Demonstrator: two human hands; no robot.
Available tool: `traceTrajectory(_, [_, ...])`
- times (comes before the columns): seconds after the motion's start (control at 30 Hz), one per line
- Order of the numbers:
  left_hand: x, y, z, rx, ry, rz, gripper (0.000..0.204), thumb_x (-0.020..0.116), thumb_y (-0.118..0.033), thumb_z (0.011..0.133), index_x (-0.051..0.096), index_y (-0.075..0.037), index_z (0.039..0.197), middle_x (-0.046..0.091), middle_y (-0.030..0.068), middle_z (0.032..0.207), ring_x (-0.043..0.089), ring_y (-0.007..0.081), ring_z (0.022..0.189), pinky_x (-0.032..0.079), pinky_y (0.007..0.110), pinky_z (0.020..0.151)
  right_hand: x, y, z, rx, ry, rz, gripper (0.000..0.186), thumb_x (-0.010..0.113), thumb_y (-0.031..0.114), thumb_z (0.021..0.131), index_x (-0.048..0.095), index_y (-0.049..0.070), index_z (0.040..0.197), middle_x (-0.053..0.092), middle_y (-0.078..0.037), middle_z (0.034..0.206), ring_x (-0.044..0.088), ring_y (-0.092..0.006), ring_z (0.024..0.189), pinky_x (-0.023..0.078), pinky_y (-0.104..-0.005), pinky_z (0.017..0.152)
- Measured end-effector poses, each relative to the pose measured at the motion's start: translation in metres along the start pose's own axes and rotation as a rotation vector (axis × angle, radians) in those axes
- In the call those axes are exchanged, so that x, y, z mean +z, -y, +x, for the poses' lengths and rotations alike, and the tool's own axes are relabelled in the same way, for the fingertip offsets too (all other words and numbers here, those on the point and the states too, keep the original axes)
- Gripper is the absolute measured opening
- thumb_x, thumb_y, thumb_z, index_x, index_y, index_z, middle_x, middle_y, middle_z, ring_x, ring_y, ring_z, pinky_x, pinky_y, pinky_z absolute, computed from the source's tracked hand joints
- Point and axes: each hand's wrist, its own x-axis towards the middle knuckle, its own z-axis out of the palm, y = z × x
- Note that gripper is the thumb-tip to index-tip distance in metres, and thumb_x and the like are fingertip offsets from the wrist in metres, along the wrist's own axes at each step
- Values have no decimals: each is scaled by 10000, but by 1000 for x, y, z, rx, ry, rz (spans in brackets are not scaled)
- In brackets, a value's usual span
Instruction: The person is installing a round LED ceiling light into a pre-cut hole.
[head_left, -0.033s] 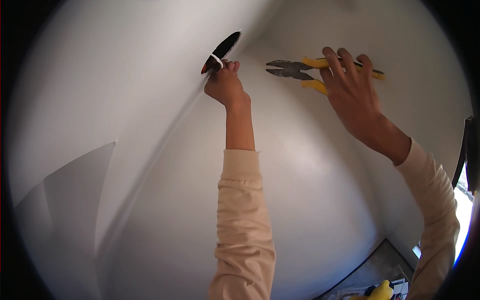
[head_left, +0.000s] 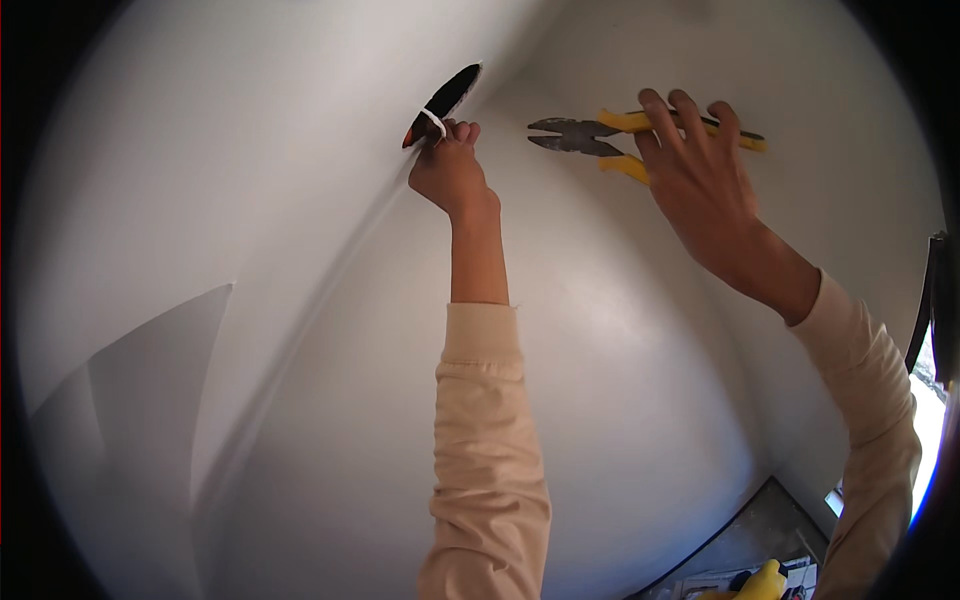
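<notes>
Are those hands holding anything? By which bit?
The right hand holds pliers by the yellow handles. The left hand is at a white cable; its grip is hidden.

Soft light, glare point(head_left: 928, 440) at right, black rim point(head_left: 35, 40)

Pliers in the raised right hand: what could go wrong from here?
The pliers have parted jaws, so if they come to the white strand, they might nip the left hand, whose fingers are curled right beside it.
The right hand holds the pliers up with its fingers spread along a handle; they could slip and fall.
If the left hand loosens, the strand might slip back into the dark opening.
</notes>
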Motion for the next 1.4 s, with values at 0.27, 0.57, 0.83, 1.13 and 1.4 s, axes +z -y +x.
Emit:
traceTrajectory(0.27, [-19, -16, -7, -271, 500, 144, 637, 499, -456, 953, 399, 32, 1349, 538, 141, 1264, 493, 240, 1223, 276, 405, 1075, -20, 24, 90, -113, -176, -225, 243, 703, 173, 760, 671, 97, 988, 423, -18, 1242, 397, -189, 1193, 330, -413, 996])
traceTrajectory(0.57, [8, 5, -24, -280, 501, -79, 493, 604, -241, 926, 420, -71, 1351, 521, 35, 1252, 478, 185, 1163, 352, 375, 977, -21, 12, 90, -205, -9, -317, 294, 616, 209, 849, 662, 118, 1125, 449, -29, 1236, 384, -210, 1198, 284, -433, 1022])
traceTrajectory(0.83, [4, 2, -34, -336, 471, -151, 416, 602, -186, 926, 459, -89, 1304, 531, 4, 1216, 480, 156, 1123, 373, 361, 926, -41, 10, 85, -306, 127, -411, 287, 640, 201, 826, 673, 149, 1106, 453, -15, 1245, 375, -206, 1203, 274, -430, 1016])
traceTrajectory(1.13, [0, 5, -22, -336, 482, -191, 415, 607, -208, 928, 464, -79, 1295, 530, 0, 1213, 469, 150, 1123, 364, 357, 937, -32, 18, 98, -321, 115, -442, 259, 676, 238, 799, 696, 201, 1055, 456, -5, 1243, 380, -214, 1189, 282, -429, 992])
traceTrajectory(1.4, [4, 7, -24, -302, 511, -146, 386, 605, -235, 933, 494, -74, 1266, 531, -6, 1214, 472, 169, 1122, 359, 357, 943, 0, 26, 98, -107, -14, -331, 159, 710, 204, 747, 707, 120, 882, 441, 19, 1193, 411, -166, 1119, 360, -372, 922])
